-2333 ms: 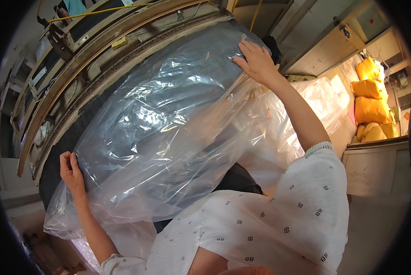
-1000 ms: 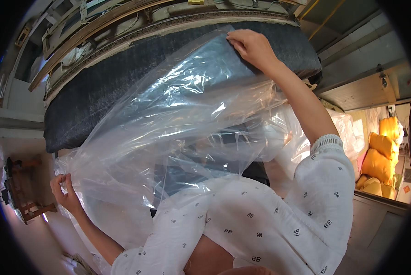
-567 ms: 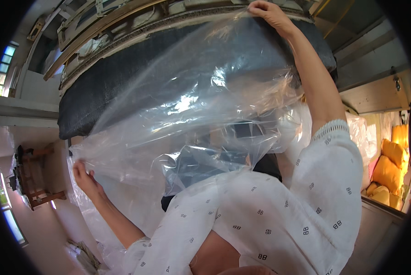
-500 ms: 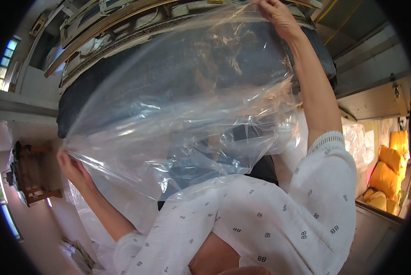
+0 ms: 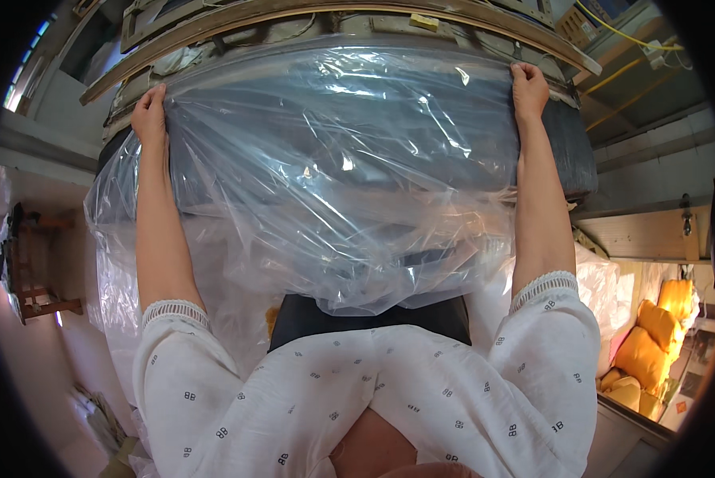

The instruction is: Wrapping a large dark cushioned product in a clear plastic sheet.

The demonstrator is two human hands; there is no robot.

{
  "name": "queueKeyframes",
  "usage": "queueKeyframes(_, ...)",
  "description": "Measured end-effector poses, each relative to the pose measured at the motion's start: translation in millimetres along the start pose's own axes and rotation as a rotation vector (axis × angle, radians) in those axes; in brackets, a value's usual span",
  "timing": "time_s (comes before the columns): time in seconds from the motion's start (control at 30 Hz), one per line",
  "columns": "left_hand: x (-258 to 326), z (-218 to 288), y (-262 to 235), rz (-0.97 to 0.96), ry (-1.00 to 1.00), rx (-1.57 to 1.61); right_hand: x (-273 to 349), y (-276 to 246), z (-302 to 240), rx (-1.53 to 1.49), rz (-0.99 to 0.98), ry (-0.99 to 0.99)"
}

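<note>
- Your left hand [image 5: 149, 111] grips the clear plastic bag [image 5: 341, 175] at the upper left.
- Your right hand [image 5: 528, 88] grips its edge at the upper right.
- The bag covers a dark cushion [image 5: 568, 151] across the frame's upper middle.

Head camera looks down (fisheye, close) over both outstretched forearms.

A curved wooden frame [image 5: 333, 12] arches across the top, with pale padding and bits of cloth tucked under it. Yellow cables [image 5: 620, 36] run over grey boards at upper right. Lower right, a heap of yellow cushions [image 5: 652, 342] sits in warm light — beside a white ledge [image 5: 644, 422]. At the left, a small wooden stand [image 5: 35, 263] stands against a pale wall [image 5: 31, 167] — daylight shows at the upper left rim.
</note>
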State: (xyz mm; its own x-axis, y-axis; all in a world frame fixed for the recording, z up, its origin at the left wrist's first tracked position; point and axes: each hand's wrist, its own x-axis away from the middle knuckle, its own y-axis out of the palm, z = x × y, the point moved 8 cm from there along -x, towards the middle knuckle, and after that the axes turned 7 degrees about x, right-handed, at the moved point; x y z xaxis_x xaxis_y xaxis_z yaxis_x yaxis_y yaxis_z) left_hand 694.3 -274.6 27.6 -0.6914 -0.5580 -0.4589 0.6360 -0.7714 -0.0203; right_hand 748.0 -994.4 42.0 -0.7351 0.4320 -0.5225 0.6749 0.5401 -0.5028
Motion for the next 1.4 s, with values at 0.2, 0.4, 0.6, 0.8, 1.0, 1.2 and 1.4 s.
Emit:
queueKeyframes(0.2,-3.9,4.0,20.1,-0.013,-0.078,-0.132,-11.1,-5.3,7.5,0.186,0.026,0.002)
queueKeyframes(0.4,-5.6,10.3,7.2,0.059,-0.052,-0.431,-6.3,-8.1,-0.3,0.264,0.109,0.021)
queueKeyframes(0.6,2.0,-3.8,4.4,0.033,-0.325,0.005,-12.8,-11.6,16.1,0.144,0.123,0.078)
queueKeyframes(0.8,-3.4,-2.7,6.3,-0.02,-0.321,0.009,-26.4,-18.4,34.7,0.137,0.203,0.118)
queueKeyframes(1.0,3.2,25.7,10.4,-0.207,0.224,-0.714,6.2,-5.3,-5.0,0.637,-0.1,0.168)
queueKeyframes(1.2,8.4,45.4,-50.2,-0.18,-0.036,-0.379,40.4,-20.8,-35.7,0.114,-0.3,-0.128)
queueKeyframes(1.4,136.7,206.1,54.2,-0.31,0.527,-0.815,56.6,-55.5,-44.7,-0.302,-0.316,-0.023)
